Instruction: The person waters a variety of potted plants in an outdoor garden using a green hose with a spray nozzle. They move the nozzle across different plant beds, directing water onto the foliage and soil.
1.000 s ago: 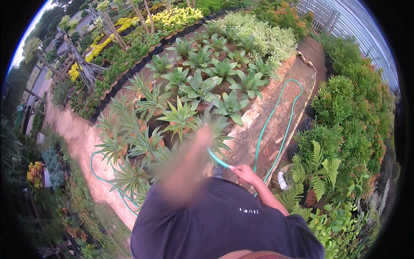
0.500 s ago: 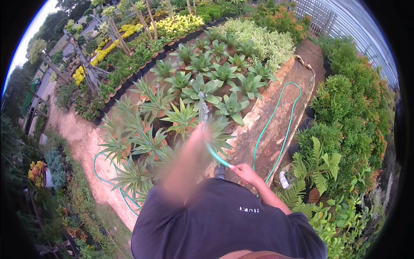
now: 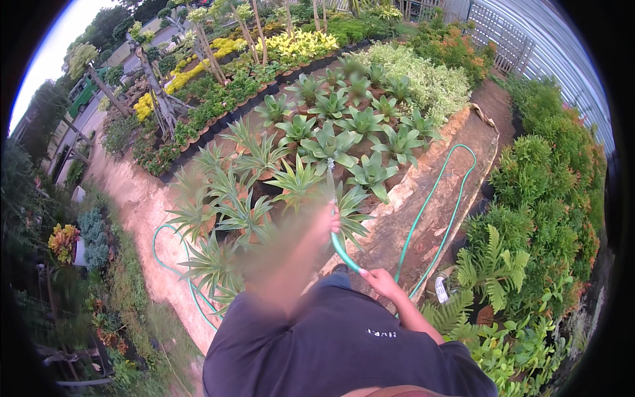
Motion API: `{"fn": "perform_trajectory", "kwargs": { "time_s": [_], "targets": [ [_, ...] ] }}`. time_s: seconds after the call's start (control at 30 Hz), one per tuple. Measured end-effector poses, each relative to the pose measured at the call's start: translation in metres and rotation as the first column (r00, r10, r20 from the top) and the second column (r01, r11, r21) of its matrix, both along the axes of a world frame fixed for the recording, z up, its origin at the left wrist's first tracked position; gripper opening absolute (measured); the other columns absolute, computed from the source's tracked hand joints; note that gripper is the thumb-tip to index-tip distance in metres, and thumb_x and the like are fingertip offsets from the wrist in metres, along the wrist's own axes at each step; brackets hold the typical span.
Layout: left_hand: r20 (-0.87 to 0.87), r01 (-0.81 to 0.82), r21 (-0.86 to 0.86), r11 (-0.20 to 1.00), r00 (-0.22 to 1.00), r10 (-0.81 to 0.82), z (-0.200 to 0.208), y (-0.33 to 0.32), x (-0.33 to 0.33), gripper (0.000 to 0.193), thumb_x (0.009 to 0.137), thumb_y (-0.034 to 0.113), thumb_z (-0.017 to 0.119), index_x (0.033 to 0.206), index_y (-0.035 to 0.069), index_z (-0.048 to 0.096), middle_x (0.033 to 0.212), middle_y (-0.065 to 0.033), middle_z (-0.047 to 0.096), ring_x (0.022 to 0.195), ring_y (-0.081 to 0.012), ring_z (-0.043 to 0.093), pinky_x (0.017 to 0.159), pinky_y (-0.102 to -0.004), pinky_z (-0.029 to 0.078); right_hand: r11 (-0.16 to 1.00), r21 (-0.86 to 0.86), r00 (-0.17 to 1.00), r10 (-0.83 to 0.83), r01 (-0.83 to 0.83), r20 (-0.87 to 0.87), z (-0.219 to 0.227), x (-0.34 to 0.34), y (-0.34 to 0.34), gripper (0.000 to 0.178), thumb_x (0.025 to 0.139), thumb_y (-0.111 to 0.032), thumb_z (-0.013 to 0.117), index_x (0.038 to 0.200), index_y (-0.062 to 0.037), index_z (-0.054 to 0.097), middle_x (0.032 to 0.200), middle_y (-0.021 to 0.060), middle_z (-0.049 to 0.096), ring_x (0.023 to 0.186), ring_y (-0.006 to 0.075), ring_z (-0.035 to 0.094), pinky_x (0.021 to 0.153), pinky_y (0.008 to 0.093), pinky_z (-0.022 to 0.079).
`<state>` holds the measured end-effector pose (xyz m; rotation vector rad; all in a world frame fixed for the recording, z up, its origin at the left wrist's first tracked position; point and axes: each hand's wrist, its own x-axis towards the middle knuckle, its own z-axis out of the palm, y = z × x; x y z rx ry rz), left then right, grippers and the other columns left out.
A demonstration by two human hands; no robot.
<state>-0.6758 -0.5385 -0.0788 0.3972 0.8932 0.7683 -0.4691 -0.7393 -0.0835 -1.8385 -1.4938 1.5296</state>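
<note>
A green garden hose (image 3: 344, 254) runs between my two hands. My left hand (image 3: 332, 218) is closed round it near its outlet, with the forearm blurred. Lower and to the right, my right hand (image 3: 380, 282) grips the same hose near my shirt front. A thin stream of water (image 3: 330, 177) leaves the outlet and points away from me at the broad-leaved rosette plants (image 3: 329, 145). Spiky striped rosette plants (image 3: 296, 182) stand in pots just beyond and left of my left hand. A blurry smudge covers part of the view over the left forearm.
A loop of hose (image 3: 405, 248) lies on a brown ground sheet (image 3: 433, 192) at the right. More hose (image 3: 156, 248) curls on the dirt path (image 3: 132, 218) at the left. Dense shrubs (image 3: 529, 198) and a fern (image 3: 496, 264) border the right side. Behind is a metal fence (image 3: 499, 33).
The whole scene has shifted slightly right and down in the view. Both hands keep their hold on the hose. The water stream looks thinner than before.
</note>
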Motion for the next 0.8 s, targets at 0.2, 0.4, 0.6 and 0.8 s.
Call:
{"fn": "perform_trajectory", "kwargs": {
  "time_s": [0.2, 0.4, 0.6, 0.8],
  "targets": [
    [-0.082, -0.014, 0.029, 0.999, 0.996, 0.017, -0.001, 0.001, 0.000, 0.027, 0.107, 0.037, 0.042, 0.092, 0.014, 0.044, 0.063, 0.0057, 0.035, 0.049, -0.0069, 0.030, 0.042, -0.0241, 0.027, 1.000, -0.003, 0.999, -0.025, 0.025, 0.021, -0.007, -0.007, -0.005, 0.070, 0.096, -0.064, 0.054, 0.068, 0.0000, 0.060, 0.061, 0.0042, 0.055, 0.059, 0.0150, 0.052, 0.058, 0.0355, 0.046],
    [-0.092, 0.019, 0.007, 1.000, 0.996, -0.018, -0.007, 0.013, -0.014, 0.028, 0.107, 0.037, 0.042, 0.090, 0.014, 0.044, 0.064, 0.0052, 0.036, 0.049, -0.0074, 0.031, 0.042, -0.0246, 0.028, 0.998, 0.020, 0.998, -0.059, 0.058, 0.016, -0.019, -0.029, -0.001, 0.070, 0.097, -0.064, 0.054, 0.067, -0.0007, 0.060, 0.060, 0.0040, 0.054, 0.059, 0.0148, 0.052, 0.058, 0.0357, 0.046],
    [-0.092, 0.029, -0.023, 0.999, 0.995, -0.031, -0.017, 0.031, -0.038, 0.029, 0.107, 0.038, 0.041, 0.090, 0.014, 0.043, 0.064, 0.0049, 0.036, 0.049, -0.0079, 0.031, 0.042, -0.0252, 0.028, 0.996, -0.018, 0.995, -0.091, 0.092, 0.034, -0.008, -0.059, 0.008, 0.072, 0.097, -0.063, 0.053, 0.074, 0.0044, 0.064, 0.063, 0.0120, 0.059, 0.063, 0.0223, 0.057, 0.064, 0.0402, 0.047],
    [-0.099, -0.001, 0.070, 0.998, 0.995, 0.008, -0.024, 0.047, -0.062, 0.028, 0.107, 0.037, 0.041, 0.090, 0.015, 0.044, 0.063, 0.0049, 0.035, 0.049, -0.0080, 0.032, 0.042, -0.0251, 0.028, 0.993, 0.035, 0.991, -0.114, 0.111, 0.068, 0.000, -0.085, 0.021, 0.070, 0.098, -0.061, 0.052, 0.083, 0.0062, 0.068, 0.066, 0.0179, 0.062, 0.067, 0.0288, 0.061, 0.070, 0.0441, 0.049]
  ]
}}
